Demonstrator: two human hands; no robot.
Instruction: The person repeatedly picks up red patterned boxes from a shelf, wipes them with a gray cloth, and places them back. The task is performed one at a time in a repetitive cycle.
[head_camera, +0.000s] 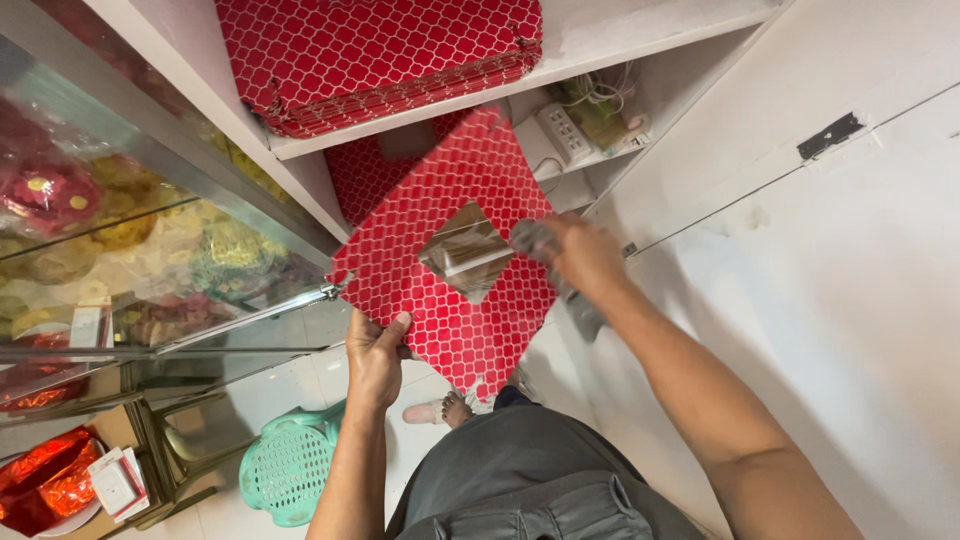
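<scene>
A flat red box lid (480, 190) with a white lattice pattern and a clear square window (465, 252) is held tilted in front of a white shelf unit. My left hand (377, 352) grips its lower left edge, thumb on the top face. My right hand (580, 255) holds a grey cloth (535, 238) pressed against the right side of the window, with more cloth hanging below the hand.
A stack of matching red patterned boxes (380, 55) lies on the upper white shelf (640, 45), more on the one below. A power strip (565, 132) and cables sit further back. Glass display case (130, 230) at left, green plastic stool (290, 465) below, white wall (830, 270) at right.
</scene>
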